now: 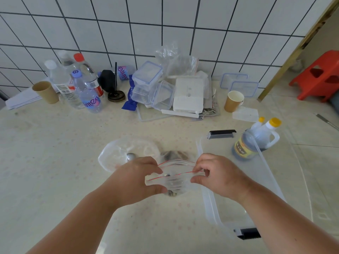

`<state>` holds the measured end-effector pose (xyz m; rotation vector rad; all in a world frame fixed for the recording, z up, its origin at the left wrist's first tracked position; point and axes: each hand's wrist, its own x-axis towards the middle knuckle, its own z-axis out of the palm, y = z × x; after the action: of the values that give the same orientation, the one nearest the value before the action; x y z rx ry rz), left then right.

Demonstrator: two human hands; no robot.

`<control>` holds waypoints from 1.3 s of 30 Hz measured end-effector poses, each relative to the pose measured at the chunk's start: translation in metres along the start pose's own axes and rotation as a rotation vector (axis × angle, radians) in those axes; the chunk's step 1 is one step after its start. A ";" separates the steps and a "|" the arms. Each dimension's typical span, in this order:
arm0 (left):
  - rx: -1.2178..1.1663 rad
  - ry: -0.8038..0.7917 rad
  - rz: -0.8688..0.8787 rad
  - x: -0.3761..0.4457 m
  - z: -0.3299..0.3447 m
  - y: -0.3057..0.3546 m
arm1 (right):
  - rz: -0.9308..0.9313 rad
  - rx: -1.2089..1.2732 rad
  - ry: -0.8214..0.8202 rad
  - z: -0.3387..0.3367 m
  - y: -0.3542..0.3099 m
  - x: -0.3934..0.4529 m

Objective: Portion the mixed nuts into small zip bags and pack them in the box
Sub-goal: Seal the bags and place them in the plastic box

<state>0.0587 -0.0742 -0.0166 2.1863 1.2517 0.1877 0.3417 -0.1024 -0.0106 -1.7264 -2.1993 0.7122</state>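
Both hands pinch the zip bag (170,177) above the table: left hand (136,177) at one end of its red seal, right hand (218,174) at the other. The box (208,195) lies just right, nearer the right hand.

This looks like a home kitchen or a simple domestic work corner. The wall behind is covered in white square tiles with dark grout (165,24), as kitchens often are. The bench (55,153) wears a pale patterned cloth under a clear plastic sheet. Along the wall stand household things: clear plastic water bottles (88,92), clear plastic food containers with blue-edged snap lids (146,77), brown paper cups (233,100), and a dark sauce bottle with a yellow cap (256,140), the sort kept for cooking. At the right, a red plastic stool (317,74) stands on a tiled floor beside a wooden door frame (297,46).
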 end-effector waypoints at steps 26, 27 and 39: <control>-0.247 0.471 -0.167 0.034 -0.012 0.029 | 0.104 0.194 0.308 -0.027 -0.028 0.022; -0.259 0.483 -0.163 0.032 -0.016 0.032 | 0.095 0.205 0.326 -0.030 -0.030 0.022; -0.425 0.616 -0.076 0.031 -0.058 0.091 | 0.022 0.415 0.528 -0.080 -0.045 0.004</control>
<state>0.1190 -0.0571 0.0765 1.7547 1.4401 1.0562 0.3419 -0.0892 0.0806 -1.5078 -1.5541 0.5792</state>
